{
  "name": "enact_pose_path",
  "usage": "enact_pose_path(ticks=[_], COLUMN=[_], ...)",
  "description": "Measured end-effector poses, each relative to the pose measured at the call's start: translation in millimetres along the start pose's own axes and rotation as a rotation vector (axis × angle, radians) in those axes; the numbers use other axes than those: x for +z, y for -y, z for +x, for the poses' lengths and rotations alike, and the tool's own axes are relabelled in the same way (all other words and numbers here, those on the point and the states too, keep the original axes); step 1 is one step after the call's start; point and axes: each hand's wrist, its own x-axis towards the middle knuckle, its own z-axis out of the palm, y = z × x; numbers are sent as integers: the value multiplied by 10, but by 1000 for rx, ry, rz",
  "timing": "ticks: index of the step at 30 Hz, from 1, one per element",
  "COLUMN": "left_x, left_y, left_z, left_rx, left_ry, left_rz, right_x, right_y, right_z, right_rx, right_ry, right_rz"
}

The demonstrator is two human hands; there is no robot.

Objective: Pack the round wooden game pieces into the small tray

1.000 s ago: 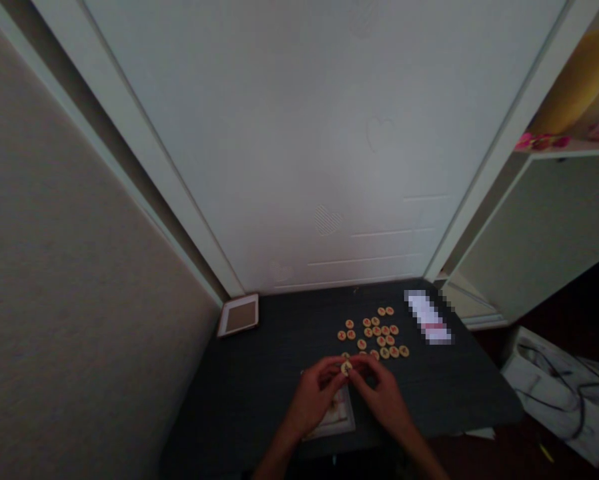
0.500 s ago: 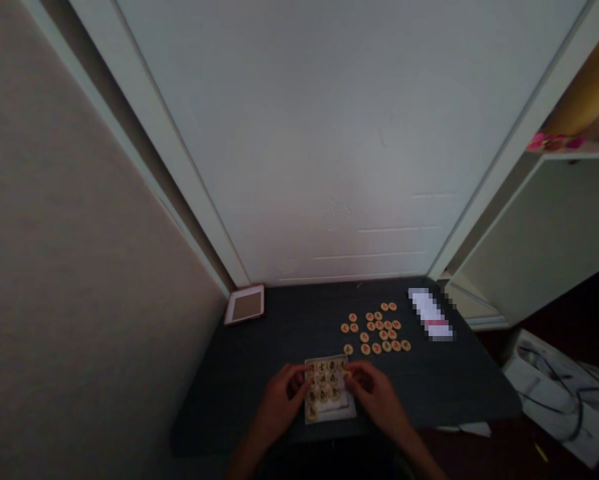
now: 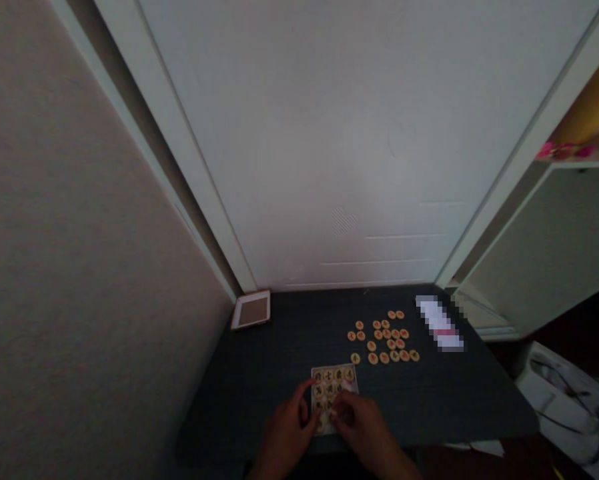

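While my left hand (image 3: 288,427) has its grip parted at the left edge of the disc tray (image 3: 350,387), my right hand (image 3: 360,419) bends over it, grip closed or not, cannot tell; loose discs (image 3: 387,335) beyond on worktop (image 3: 449,393)

at six o'clock, the left hand (image 3: 292,417) and right hand (image 3: 359,417) hide the low part of the tray (image 3: 351,387); what the right fingers pinch is too small to tell. the bottom edge cuts off both arms. toward four o'clock, marks on the round pieces (image 3: 395,335) are too tiny to read, a white paper (image 3: 432,320) is blurred into squares, and the right edge cuts a white box (image 3: 542,373).
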Motion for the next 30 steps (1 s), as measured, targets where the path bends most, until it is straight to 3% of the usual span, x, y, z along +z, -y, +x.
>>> enact_pose_path(ticks=[4,11,14,18,23,30], left_x=[-4,-22,-27,-17,28,50], left_y=[-13,-23,-29,-46,-107,-138], left_z=[5,10,10,0,-6,10], left_rx=[0,20,21,-11,12,-9], left_ry=[-6,-18,-10,-29,-110,-52], left_rz=[12,-63,-71,-41,-60,-76], right_x=[1,96,120,43,-113,-111], right_y=[32,-71,-120,-146,-172,-179], right_z=[11,27,23,8,-17,-15], right_rx=[25,-24,-15,-15,-40,-75], right_ry=[41,-62,-49,-33,-117,-139], right_rz=[-47,-236,-272,-266,-366,-407])
